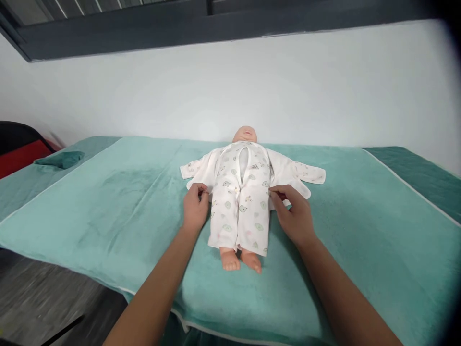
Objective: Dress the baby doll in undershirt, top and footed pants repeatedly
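A baby doll point(230, 259) lies on its back with its bare feet toward me. It wears white printed baby trousers point(254, 216), pulled high over its front with a slit opening at the upper middle. Beneath them a white printed baby shirt point(286, 168) spreads out, both sleeves stretched sideways. My left hand point(195, 205) is closed in a pinch at the trousers' left side, close to the shirt's hem. On the opposite side my right hand point(293, 214) pinches the trousers' edge between thumb and forefinger. The cloth within each pinch is mostly hidden by the fingers.
A green cover point(126, 206) with pale piping lies over the bed under the doll. Behind it rises a white wall point(162, 101) below a dark window frame point(144, 29). At far left stands a red and black chair point(21, 156), with a green cloth point(59, 159) nearby.
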{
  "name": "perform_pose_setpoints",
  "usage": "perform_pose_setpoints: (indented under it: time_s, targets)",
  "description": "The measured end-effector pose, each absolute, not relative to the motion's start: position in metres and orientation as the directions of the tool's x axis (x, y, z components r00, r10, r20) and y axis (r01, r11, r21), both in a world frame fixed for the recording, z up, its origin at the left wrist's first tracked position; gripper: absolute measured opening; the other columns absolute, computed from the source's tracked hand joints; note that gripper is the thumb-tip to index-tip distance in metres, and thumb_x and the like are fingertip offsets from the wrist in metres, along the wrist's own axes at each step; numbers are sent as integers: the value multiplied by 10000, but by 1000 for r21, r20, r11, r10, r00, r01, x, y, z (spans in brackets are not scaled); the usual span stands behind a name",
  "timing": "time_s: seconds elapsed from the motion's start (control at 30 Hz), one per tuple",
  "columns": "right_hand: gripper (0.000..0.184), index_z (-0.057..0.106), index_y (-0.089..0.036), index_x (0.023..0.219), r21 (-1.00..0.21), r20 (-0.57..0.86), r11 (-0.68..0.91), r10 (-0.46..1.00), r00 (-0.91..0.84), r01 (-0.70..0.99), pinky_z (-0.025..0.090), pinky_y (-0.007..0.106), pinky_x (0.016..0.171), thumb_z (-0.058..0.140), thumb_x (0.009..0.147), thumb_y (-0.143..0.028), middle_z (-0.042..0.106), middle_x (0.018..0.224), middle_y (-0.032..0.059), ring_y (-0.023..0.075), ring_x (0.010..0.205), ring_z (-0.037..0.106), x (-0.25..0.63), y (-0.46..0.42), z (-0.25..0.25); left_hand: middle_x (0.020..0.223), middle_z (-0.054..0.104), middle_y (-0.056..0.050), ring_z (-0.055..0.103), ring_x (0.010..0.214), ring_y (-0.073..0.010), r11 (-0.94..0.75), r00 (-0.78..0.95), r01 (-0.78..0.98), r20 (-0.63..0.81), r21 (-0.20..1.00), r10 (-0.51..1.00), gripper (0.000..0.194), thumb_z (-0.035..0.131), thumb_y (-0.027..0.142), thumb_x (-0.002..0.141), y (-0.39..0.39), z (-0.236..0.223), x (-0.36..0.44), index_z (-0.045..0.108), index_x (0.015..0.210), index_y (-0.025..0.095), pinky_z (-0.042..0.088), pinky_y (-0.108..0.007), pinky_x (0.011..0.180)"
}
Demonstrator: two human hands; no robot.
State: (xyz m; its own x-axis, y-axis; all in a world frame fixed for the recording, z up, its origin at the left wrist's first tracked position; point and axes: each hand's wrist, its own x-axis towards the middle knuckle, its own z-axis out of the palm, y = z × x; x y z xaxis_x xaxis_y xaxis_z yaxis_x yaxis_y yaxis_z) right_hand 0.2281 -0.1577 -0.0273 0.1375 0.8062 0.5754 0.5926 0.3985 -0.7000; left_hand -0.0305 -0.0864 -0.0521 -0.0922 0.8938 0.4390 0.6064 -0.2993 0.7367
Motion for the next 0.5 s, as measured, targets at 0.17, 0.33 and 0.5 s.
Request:
perform_pose_setpoints:
  time_s: [0.17,0.33,0.5]
  targets:
    - [193,624,-249,1043,-528,689,737,662,-295,421,458,371,820,574,880,-158,665,971,47,206,921,601,202,-179,-19,883,626,-29,579,853,-191,-303,-110,640,474,706,873,157,432,156,826,-80,-55,-32,567,885,208,445,-315,787]
    - [133,612,-205,958,-385,512,770,637,-576,509,381,384,798,644,868,-298,658,895,41,194,822,561,172,-186,-17,871,630,-25,579,834,-187,-301,-119,619,465,726,877,163,429,155,833,-82,-55,-33,579,869,206,448,-313,781]
    - [71,577,-202,848,-352,436,745,666,-605,567,339,360,790,634,856,-243,626,790,8,173,806,533,167,-184,-17,867,637,-23,586,851,-190,-315,-104,618,472,720,875,171,430,141,824,-83,-55,-34,588,842,206,452,-318,796]
